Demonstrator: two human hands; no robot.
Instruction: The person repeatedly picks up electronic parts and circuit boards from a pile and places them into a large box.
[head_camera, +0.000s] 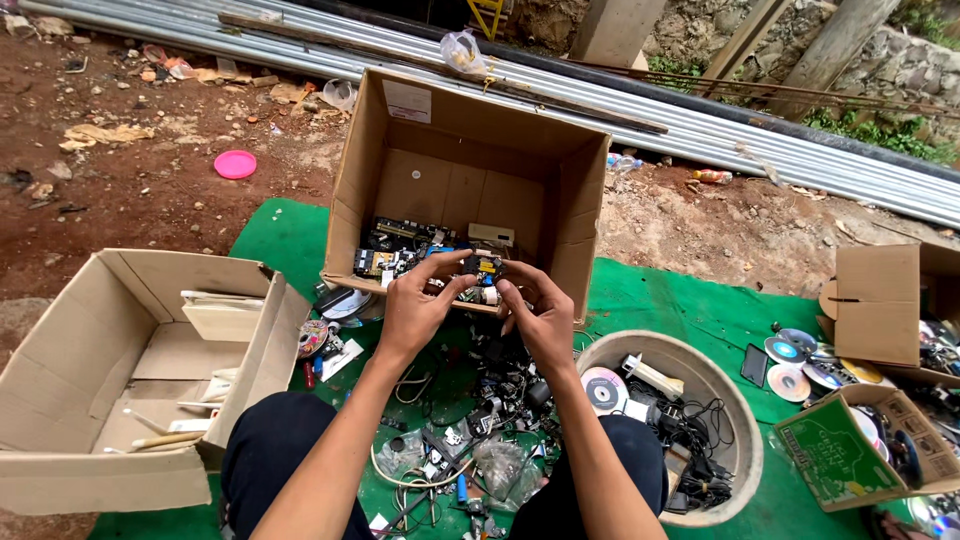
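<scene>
green mat (700, 310), brown cardboard box (440, 150), pink lid (235, 164)

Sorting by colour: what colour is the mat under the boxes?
Green mat, head view.

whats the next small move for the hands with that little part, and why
Probably a short reach forward to drop the part into the open box. Both the left hand and right hand pinch the small dark part by the fingers right at the box's front edge, and similar circuit boards already lie inside, so it looks to belong there.
</scene>
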